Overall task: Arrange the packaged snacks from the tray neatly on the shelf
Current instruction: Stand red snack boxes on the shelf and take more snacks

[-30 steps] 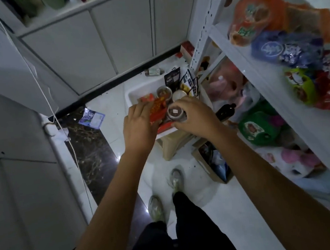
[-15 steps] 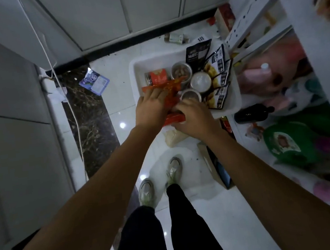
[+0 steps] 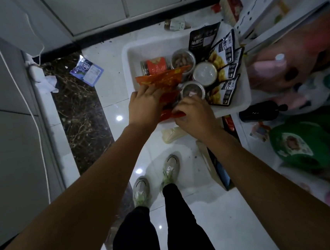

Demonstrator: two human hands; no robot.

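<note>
A white tray (image 3: 131, 53) sits on a low stool ahead of me, next to the shelf (image 3: 271, 24) on the right. It holds red-orange snack packets (image 3: 163, 78), round jars (image 3: 204, 73) and black pouches (image 3: 225, 58). My left hand (image 3: 144, 104) grips the upper red-orange packet at the tray's near left. My right hand (image 3: 194, 117) has its fingers curled on a lower red packet (image 3: 172, 115) at the tray's front edge, just below a jar (image 3: 193, 91).
Lower shelf levels at right hold a pink bag (image 3: 275, 67), a green bag (image 3: 294, 142) and a dark bottle (image 3: 259, 111). A blue packet (image 3: 86, 71) lies on the floor at left. A cardboard box (image 3: 214, 164) stands by my feet. Cabinets close off the left and far sides.
My head has tilted down, so the upper shelf left the view. The right hand let go of the jar it held and moved onto the red packets in the tray.
</note>
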